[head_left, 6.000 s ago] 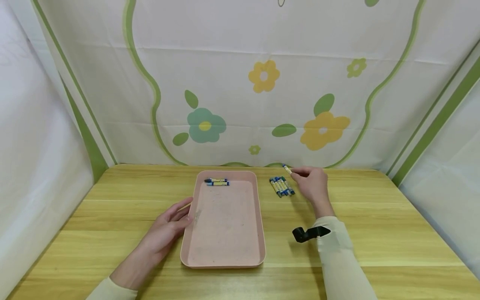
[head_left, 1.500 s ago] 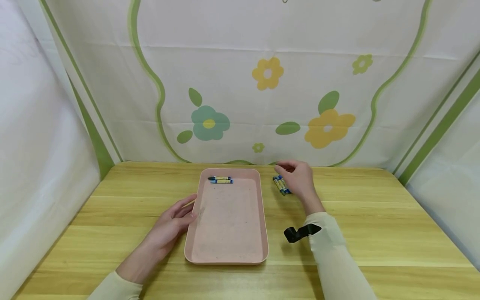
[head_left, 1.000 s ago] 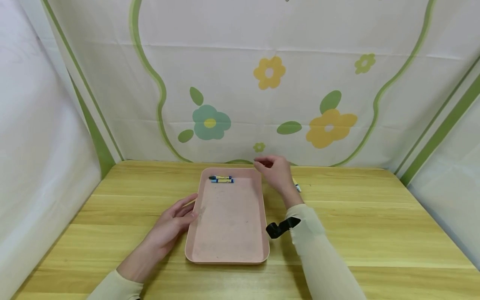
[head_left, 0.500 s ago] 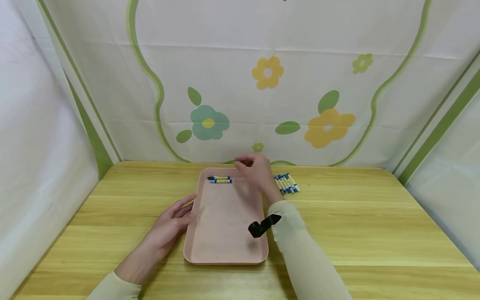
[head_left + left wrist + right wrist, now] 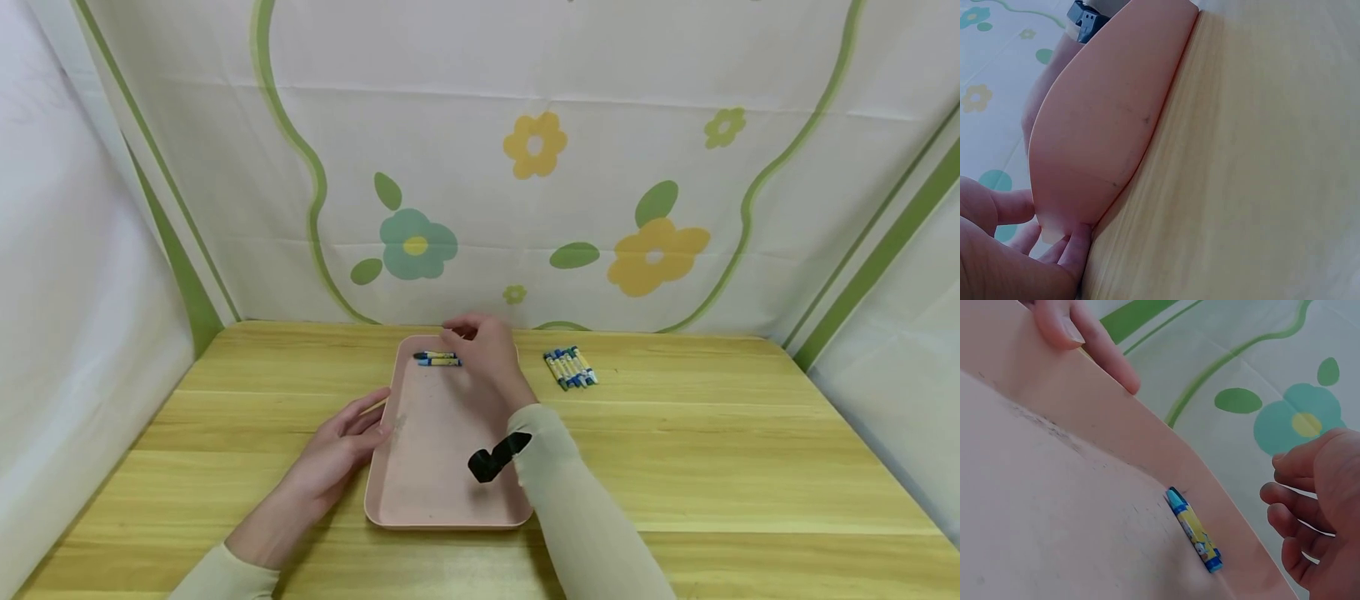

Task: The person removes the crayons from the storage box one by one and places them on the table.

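Observation:
My left hand (image 5: 341,454) holds the left wall of a pink tray (image 5: 442,450), its thumb over the rim and its fingers against the outer side. My right hand (image 5: 487,354) hovers over the tray's far end, fingers loosely curled. No object shows between those fingers in the right wrist view. Beside its fingertips, two crayons lie parallel by the tray's far wall: a light blue one (image 5: 441,363) and a dark green-tipped one (image 5: 422,356). The blue crayon (image 5: 1194,528) appears close up in the right wrist view, partly covering the other.
Right of the tray, several crayons (image 5: 570,368) lie side by side in a slanted row on the wooden table (image 5: 697,467). A white flowered cloth (image 5: 480,167) hangs behind the table's far edge. A black wrist camera (image 5: 495,458) juts out over the tray.
Six seconds ago my right hand pinched a crayon above the row. It has since moved left from the row to over the tray, uncovering the row. The left hand stays at the tray.

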`<state>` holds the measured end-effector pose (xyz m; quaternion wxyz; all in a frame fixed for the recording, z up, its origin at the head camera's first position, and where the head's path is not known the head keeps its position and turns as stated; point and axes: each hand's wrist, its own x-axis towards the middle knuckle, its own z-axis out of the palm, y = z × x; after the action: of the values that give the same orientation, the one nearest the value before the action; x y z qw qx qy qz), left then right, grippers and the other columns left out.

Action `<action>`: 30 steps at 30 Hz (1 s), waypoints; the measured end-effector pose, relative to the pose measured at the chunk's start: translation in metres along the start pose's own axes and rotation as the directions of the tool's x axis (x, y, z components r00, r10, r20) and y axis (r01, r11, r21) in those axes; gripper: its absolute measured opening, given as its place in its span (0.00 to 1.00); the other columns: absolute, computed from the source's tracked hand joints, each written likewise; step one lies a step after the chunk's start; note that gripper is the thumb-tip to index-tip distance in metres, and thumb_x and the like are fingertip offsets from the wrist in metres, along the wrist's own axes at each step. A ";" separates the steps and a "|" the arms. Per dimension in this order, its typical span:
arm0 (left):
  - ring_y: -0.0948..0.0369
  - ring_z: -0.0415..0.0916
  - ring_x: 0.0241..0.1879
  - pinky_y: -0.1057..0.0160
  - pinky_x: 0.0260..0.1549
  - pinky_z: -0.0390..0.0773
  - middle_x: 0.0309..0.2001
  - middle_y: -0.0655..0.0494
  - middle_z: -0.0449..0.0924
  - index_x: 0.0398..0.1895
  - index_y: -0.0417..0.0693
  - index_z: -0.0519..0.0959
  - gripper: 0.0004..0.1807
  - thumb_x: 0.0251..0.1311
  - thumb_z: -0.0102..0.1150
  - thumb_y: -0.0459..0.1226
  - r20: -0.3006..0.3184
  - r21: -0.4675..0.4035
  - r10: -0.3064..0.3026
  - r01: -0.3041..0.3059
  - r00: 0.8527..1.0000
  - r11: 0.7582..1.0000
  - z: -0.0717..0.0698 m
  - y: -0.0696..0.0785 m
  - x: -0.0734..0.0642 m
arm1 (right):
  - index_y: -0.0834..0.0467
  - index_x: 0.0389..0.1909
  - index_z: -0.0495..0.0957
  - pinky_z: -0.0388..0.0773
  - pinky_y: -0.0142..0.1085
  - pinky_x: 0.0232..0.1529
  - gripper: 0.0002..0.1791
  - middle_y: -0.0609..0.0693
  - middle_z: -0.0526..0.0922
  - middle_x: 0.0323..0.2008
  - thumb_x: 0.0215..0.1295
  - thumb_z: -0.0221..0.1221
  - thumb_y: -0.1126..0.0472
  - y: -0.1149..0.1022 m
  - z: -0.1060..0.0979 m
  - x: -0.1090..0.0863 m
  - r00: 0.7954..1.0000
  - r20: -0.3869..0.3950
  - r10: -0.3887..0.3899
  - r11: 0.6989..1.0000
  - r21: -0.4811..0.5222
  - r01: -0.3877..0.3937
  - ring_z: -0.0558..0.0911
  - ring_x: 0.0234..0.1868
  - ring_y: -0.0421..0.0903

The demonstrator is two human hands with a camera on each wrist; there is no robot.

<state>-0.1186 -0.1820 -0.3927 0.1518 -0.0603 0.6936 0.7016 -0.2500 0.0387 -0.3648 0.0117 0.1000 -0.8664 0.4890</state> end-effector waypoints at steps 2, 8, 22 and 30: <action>0.49 0.58 0.82 0.73 0.58 0.76 0.84 0.43 0.56 0.84 0.54 0.59 0.34 0.79 0.55 0.35 0.005 0.000 0.001 -0.001 1.000 1.000 0.000 0.000 0.000 | 0.42 0.54 0.89 0.81 0.46 0.53 0.13 0.40 0.89 0.45 0.75 0.65 0.46 -0.004 0.003 -0.001 0.999 0.003 0.041 0.998 -0.049 -0.041 0.84 0.47 0.43; 0.49 0.58 0.82 0.74 0.58 0.75 0.84 0.43 0.56 0.85 0.54 0.58 0.34 0.79 0.54 0.35 0.009 0.001 -0.001 0.001 1.000 1.000 -0.001 0.001 0.000 | 0.35 0.56 0.87 0.78 0.48 0.58 0.15 0.33 0.87 0.45 0.74 0.63 0.39 -0.014 0.007 -0.003 0.997 0.017 0.077 0.990 -0.119 -0.074 0.83 0.48 0.39; 0.49 0.59 0.82 0.74 0.57 0.76 0.84 0.43 0.56 0.85 0.54 0.59 0.35 0.78 0.55 0.35 0.006 -0.013 0.004 -0.004 1.000 1.000 0.001 0.001 0.001 | 0.34 0.52 0.88 0.79 0.44 0.53 0.11 0.33 0.88 0.41 0.72 0.66 0.42 -0.007 0.010 0.000 1.000 0.015 0.020 0.992 -0.124 -0.018 0.84 0.43 0.38; 0.48 0.58 0.82 0.74 0.56 0.76 0.84 0.42 0.56 0.85 0.53 0.58 0.34 0.79 0.54 0.34 0.005 -0.014 -0.003 0.003 1.000 1.000 0.000 0.000 0.001 | 0.35 0.49 0.89 0.81 0.41 0.50 0.12 0.32 0.87 0.37 0.70 0.68 0.40 -0.001 0.013 -0.002 0.997 0.014 0.070 0.974 -0.217 -0.065 0.84 0.42 0.37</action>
<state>-0.1200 -0.1815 -0.3928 0.1539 -0.0607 0.6883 0.7063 -0.2471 0.0272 -0.3710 -0.0034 0.0739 -0.9174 0.3910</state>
